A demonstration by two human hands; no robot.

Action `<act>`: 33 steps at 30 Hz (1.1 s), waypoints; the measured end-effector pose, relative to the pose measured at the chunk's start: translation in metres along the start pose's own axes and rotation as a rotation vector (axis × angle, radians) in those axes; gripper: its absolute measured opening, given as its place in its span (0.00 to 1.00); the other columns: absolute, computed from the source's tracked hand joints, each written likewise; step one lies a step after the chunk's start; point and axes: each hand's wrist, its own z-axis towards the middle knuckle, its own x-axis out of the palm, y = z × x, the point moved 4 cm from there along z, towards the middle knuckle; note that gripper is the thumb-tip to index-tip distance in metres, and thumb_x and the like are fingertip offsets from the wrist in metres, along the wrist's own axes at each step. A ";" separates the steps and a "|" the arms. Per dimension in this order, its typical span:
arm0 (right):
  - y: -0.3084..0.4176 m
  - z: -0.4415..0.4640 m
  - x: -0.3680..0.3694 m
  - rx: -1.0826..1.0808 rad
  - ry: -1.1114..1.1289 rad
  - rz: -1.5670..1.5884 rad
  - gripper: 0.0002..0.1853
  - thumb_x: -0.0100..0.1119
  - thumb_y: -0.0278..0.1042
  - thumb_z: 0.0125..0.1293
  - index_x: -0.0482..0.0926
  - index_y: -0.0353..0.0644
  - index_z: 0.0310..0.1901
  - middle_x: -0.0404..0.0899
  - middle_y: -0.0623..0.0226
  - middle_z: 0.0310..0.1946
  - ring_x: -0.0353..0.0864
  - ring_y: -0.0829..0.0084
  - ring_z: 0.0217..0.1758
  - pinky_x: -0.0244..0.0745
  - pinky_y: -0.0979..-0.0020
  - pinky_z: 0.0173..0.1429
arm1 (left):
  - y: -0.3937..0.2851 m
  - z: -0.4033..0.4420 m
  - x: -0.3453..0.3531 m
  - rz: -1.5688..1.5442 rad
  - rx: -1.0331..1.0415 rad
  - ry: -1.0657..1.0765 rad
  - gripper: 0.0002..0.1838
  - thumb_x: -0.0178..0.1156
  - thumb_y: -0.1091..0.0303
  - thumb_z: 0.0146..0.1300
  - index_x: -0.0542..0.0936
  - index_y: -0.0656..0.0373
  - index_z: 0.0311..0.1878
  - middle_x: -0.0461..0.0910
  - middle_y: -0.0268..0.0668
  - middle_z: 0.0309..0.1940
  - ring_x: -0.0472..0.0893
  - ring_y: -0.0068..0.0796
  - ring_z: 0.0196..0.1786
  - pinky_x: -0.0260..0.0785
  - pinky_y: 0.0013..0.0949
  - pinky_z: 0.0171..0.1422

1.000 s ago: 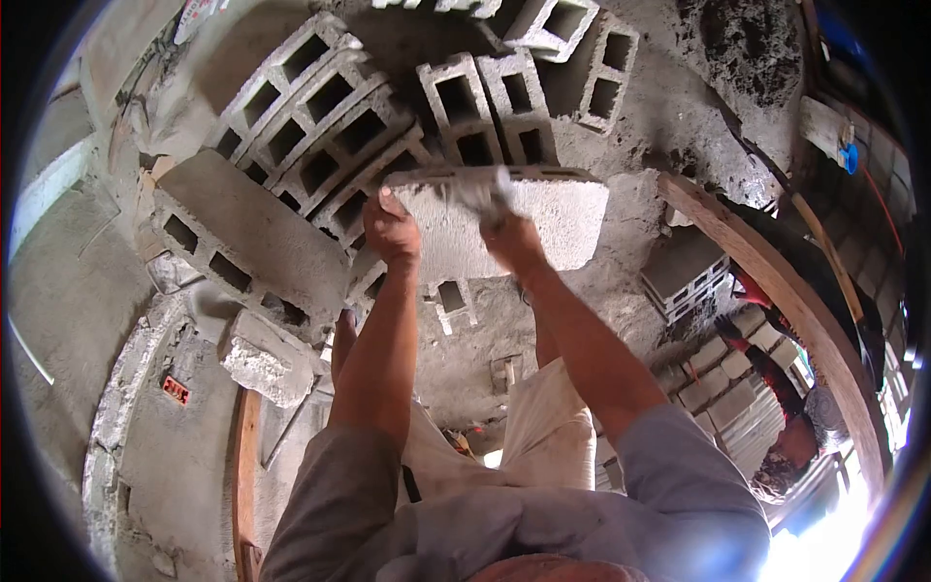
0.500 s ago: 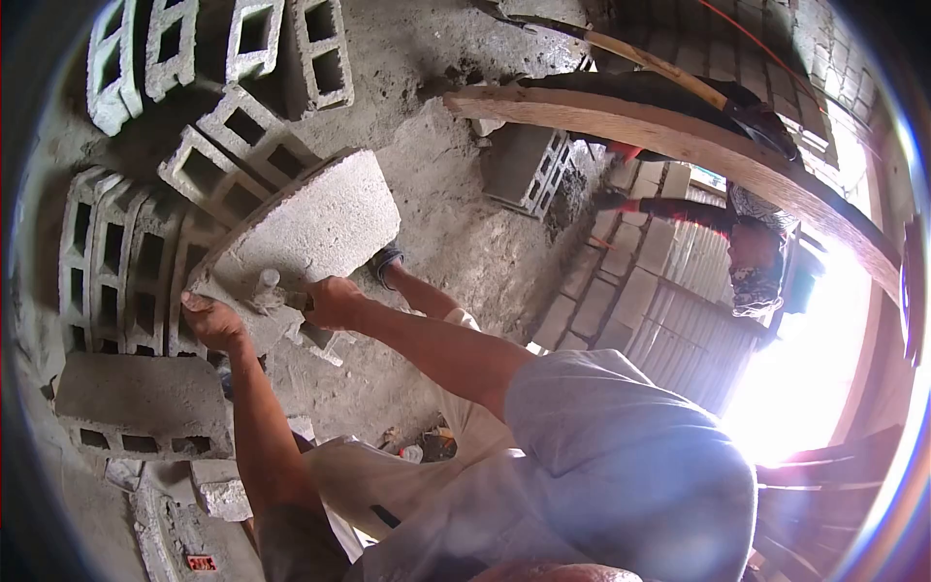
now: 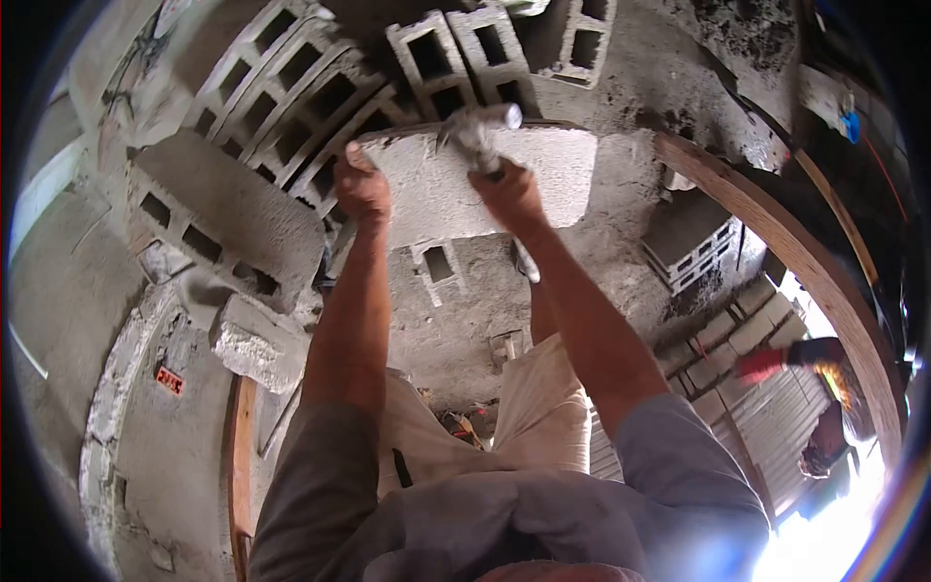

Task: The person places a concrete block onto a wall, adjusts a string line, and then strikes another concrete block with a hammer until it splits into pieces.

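A concrete block (image 3: 543, 175) lies with its broad rough face toward me. At its left end my left hand (image 3: 362, 186) is closed on the edge, thumb up. My right hand (image 3: 509, 197) grips a claw hammer (image 3: 475, 131) by the handle, its metal head slightly blurred over the block's upper part. Whether the head touches the block I cannot tell. Below the block's lower edge shows a grey concrete piece with a square hole (image 3: 438, 272). One of my feet (image 3: 525, 262) is just beneath the block.
Several hollow blocks (image 3: 291, 87) stand behind the concrete block. Another hollow block (image 3: 223, 209) lies at the left, with a broken chunk (image 3: 254, 339) below it. A wooden beam (image 3: 776, 233) crosses the right side. Beyond it, a person in a red glove (image 3: 761, 365) is near stacked blocks.
My view has swung, so the block now lies nearly level across it. The hammer has moved from the block's lower edge to over its upper part. The left hand stays at the block's end.
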 end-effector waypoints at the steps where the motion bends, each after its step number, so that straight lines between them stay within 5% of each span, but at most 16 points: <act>1: 0.015 0.008 0.000 0.007 0.029 0.117 0.15 0.62 0.42 0.59 0.80 0.36 0.33 0.82 0.50 0.25 0.85 0.57 0.29 0.79 0.63 0.35 | -0.002 0.001 -0.002 -0.008 -0.023 0.026 0.34 0.34 0.40 0.73 0.78 0.62 0.41 0.78 0.55 0.37 0.78 0.63 0.42 0.71 0.57 0.43; 3: 0.018 0.012 0.013 0.023 0.064 0.226 0.14 0.62 0.42 0.59 0.80 0.36 0.34 0.82 0.50 0.25 0.85 0.57 0.29 0.79 0.63 0.34 | -0.001 0.001 -0.001 -0.017 -0.056 0.057 0.33 0.34 0.40 0.73 0.78 0.62 0.42 0.78 0.55 0.37 0.78 0.63 0.42 0.71 0.56 0.43; 8: -0.029 -0.023 0.054 0.065 0.109 -0.225 0.13 0.59 0.41 0.60 0.81 0.44 0.43 0.83 0.50 0.30 0.84 0.48 0.37 0.80 0.54 0.44 | -0.001 0.003 -0.003 -0.024 -0.018 0.065 0.32 0.34 0.42 0.74 0.78 0.61 0.41 0.77 0.54 0.38 0.77 0.60 0.44 0.72 0.54 0.45; 10: -0.011 -0.027 0.047 0.018 0.101 -0.205 0.13 0.59 0.39 0.60 0.80 0.41 0.42 0.84 0.53 0.30 0.85 0.54 0.31 0.81 0.59 0.41 | -0.004 0.000 -0.009 -0.007 -0.044 0.090 0.30 0.35 0.44 0.74 0.78 0.61 0.40 0.77 0.54 0.38 0.77 0.59 0.43 0.72 0.54 0.46; 12: 0.025 -0.015 0.030 0.275 0.208 0.048 0.10 0.59 0.36 0.62 0.79 0.37 0.38 0.83 0.58 0.27 0.82 0.67 0.25 0.80 0.65 0.35 | -0.003 0.003 -0.006 -0.010 -0.033 0.097 0.29 0.36 0.45 0.74 0.78 0.60 0.41 0.77 0.53 0.38 0.77 0.59 0.43 0.72 0.54 0.46; 14: 0.032 0.006 0.023 -0.005 0.018 0.163 0.09 0.59 0.32 0.64 0.78 0.34 0.37 0.82 0.62 0.26 0.78 0.77 0.23 0.76 0.70 0.28 | 0.000 0.005 -0.002 -0.016 -0.027 0.087 0.29 0.36 0.45 0.74 0.78 0.60 0.41 0.77 0.53 0.38 0.77 0.58 0.43 0.72 0.54 0.46; 16: 0.007 0.002 0.036 0.026 0.053 0.175 0.12 0.60 0.39 0.63 0.79 0.37 0.38 0.83 0.58 0.27 0.82 0.68 0.26 0.78 0.64 0.33 | 0.008 -0.003 -0.003 -0.019 -0.008 0.084 0.28 0.37 0.45 0.74 0.78 0.60 0.41 0.77 0.52 0.38 0.77 0.58 0.43 0.73 0.54 0.46; 18: -0.032 -0.022 0.043 0.193 0.192 -0.304 0.16 0.60 0.46 0.61 0.80 0.40 0.39 0.84 0.53 0.30 0.85 0.56 0.33 0.79 0.58 0.41 | 0.008 0.003 0.002 0.009 0.074 0.055 0.28 0.37 0.45 0.74 0.78 0.60 0.42 0.77 0.52 0.38 0.78 0.58 0.43 0.73 0.54 0.45; 19: -0.049 -0.031 0.046 0.180 0.210 -0.282 0.19 0.60 0.52 0.59 0.80 0.42 0.39 0.83 0.50 0.32 0.83 0.49 0.40 0.78 0.55 0.46 | 0.000 0.003 -0.004 0.018 -0.022 0.078 0.28 0.37 0.45 0.74 0.78 0.60 0.41 0.77 0.53 0.38 0.78 0.58 0.42 0.73 0.54 0.45; 20: -0.050 -0.035 0.045 -0.023 0.177 -0.320 0.18 0.58 0.49 0.60 0.80 0.40 0.37 0.83 0.49 0.30 0.84 0.52 0.36 0.80 0.57 0.43 | -0.004 0.007 -0.007 0.016 -0.024 0.072 0.28 0.37 0.45 0.74 0.78 0.60 0.41 0.77 0.53 0.38 0.78 0.58 0.42 0.73 0.54 0.45; 24: 0.015 -0.007 0.016 0.152 0.131 0.016 0.16 0.55 0.42 0.65 0.78 0.35 0.31 0.78 0.60 0.19 0.75 0.73 0.20 0.72 0.67 0.27 | -0.001 0.003 -0.003 0.013 -0.018 0.075 0.28 0.37 0.46 0.74 0.79 0.60 0.41 0.77 0.53 0.37 0.78 0.58 0.44 0.73 0.52 0.47; 25: 0.025 0.000 0.017 0.040 0.031 0.202 0.15 0.56 0.41 0.65 0.77 0.35 0.30 0.76 0.65 0.18 0.69 0.79 0.20 0.67 0.69 0.25 | 0.000 0.004 -0.002 0.009 -0.011 0.074 0.28 0.37 0.46 0.74 0.79 0.60 0.41 0.77 0.53 0.38 0.78 0.57 0.44 0.73 0.52 0.48; 29: -0.051 -0.040 0.049 0.012 0.140 -0.289 0.17 0.60 0.49 0.61 0.80 0.41 0.39 0.84 0.51 0.31 0.85 0.53 0.35 0.80 0.56 0.42 | -0.001 0.004 -0.003 0.010 0.028 0.056 0.28 0.37 0.47 0.74 0.79 0.60 0.41 0.77 0.53 0.37 0.77 0.57 0.43 0.72 0.52 0.46; 30: -0.053 -0.044 0.056 -0.023 0.263 -0.467 0.17 0.59 0.49 0.61 0.81 0.42 0.38 0.84 0.52 0.32 0.86 0.55 0.37 0.81 0.58 0.43 | -0.002 0.004 -0.004 0.016 -0.012 0.071 0.28 0.37 0.47 0.74 0.79 0.60 0.41 0.77 0.53 0.37 0.77 0.57 0.42 0.72 0.53 0.45; 33: -0.045 -0.043 0.039 0.087 0.272 -0.170 0.15 0.59 0.45 0.63 0.80 0.39 0.37 0.83 0.54 0.28 0.84 0.62 0.30 0.79 0.62 0.38 | -0.001 -0.001 -0.001 0.013 0.020 0.042 0.27 0.38 0.47 0.74 0.78 0.61 0.40 0.77 0.53 0.35 0.77 0.58 0.40 0.72 0.53 0.43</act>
